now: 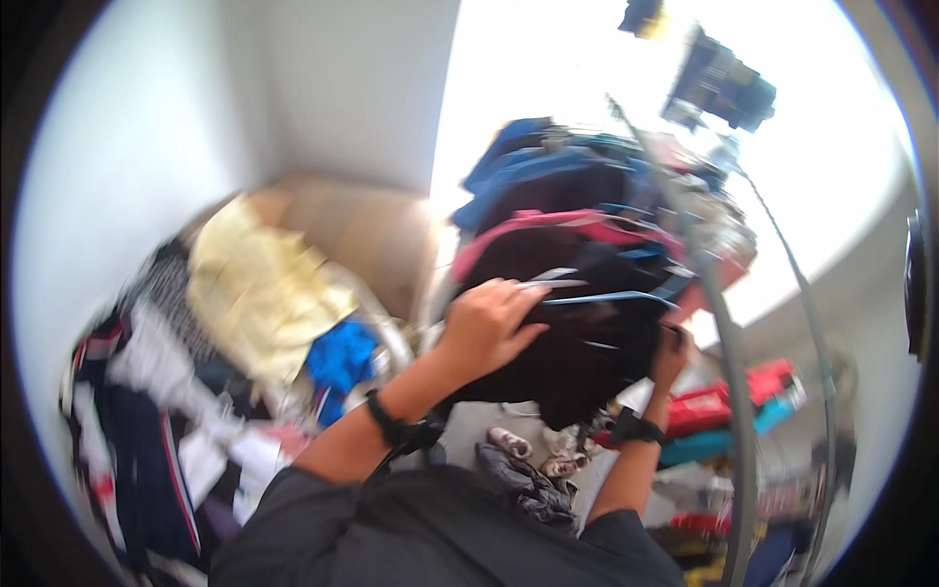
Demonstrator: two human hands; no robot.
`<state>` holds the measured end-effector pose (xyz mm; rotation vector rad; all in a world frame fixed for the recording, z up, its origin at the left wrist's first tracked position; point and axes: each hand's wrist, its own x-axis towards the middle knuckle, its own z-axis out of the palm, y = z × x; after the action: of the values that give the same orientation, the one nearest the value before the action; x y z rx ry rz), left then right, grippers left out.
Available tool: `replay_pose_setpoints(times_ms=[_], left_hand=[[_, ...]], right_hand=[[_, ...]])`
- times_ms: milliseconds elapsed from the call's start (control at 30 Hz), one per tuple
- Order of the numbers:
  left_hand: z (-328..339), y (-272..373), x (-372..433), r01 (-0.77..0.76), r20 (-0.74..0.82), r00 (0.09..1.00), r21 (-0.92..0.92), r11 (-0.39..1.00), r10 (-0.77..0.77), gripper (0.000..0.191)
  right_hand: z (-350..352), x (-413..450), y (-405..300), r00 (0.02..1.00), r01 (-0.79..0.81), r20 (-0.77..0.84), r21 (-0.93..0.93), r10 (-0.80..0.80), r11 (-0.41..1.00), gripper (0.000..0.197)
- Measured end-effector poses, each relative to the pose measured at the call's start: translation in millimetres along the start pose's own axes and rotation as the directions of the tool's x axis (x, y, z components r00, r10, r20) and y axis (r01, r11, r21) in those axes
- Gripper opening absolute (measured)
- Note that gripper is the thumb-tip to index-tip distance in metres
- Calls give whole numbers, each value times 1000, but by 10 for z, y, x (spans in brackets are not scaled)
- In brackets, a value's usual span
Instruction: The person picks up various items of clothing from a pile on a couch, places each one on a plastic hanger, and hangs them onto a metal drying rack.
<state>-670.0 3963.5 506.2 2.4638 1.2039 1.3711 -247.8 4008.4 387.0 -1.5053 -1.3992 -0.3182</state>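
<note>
In front of me a black garment point(579, 359) hangs on a rack among other clothes, blurred by motion. My left hand point(488, 326) is at its left shoulder, with the fingers over the end of a light hanger point(554, 283) and the thumb apart; whether it grips is unclear. A pale blue hanger point(609, 298) shows across the top of the black cloth. At the garment's right edge my right hand point(671, 354) holds the dark fabric, its fingers partly hidden. Directly behind are a pink hanger or garment point(528, 224) and several blue clothes point(506, 176).
A grey metal rack pole point(722, 330) rises close to my right arm. On the left lies a heap with a cream cloth point(260, 293), a blue cloth point(341, 363) and navy striped trousers point(150, 455). Shoes point(510, 444) are on the floor; red boxes point(704, 407) stand right.
</note>
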Motion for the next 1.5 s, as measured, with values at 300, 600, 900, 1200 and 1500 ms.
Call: replay_pose_setpoints(times_ms=[300, 600, 900, 1200, 1500], left_hand=[[-361, -906, -2775, 644, 387, 625, 235, 728, -678, 61], [-1963, -196, -5637, 969, -520, 113, 247, -22, -847, 41], [-3397, 518, -5947, 835, -829, 224, 434, -338, -512, 44], [-3393, 503, -6337, 720, -859, 254, 474, -507, -444, 26], [-3329, 477, -6264, 838, -839, 219, 423, -345, -497, 15]], right_hand=[[564, -2228, 1041, 854, -378, 240, -324, 462, 867, 46], [1870, -3542, -707, -389, -885, 840, -228, 378, -405, 14], [2316, -3583, -2611, -191, -793, 979, -200, 78, 575, 11], [1950, -3936, -3225, -479, -694, 875, -331, -67, 640, 17], [2073, -4039, -3080, -384, -744, 923, -327, 29, 583, 13]])
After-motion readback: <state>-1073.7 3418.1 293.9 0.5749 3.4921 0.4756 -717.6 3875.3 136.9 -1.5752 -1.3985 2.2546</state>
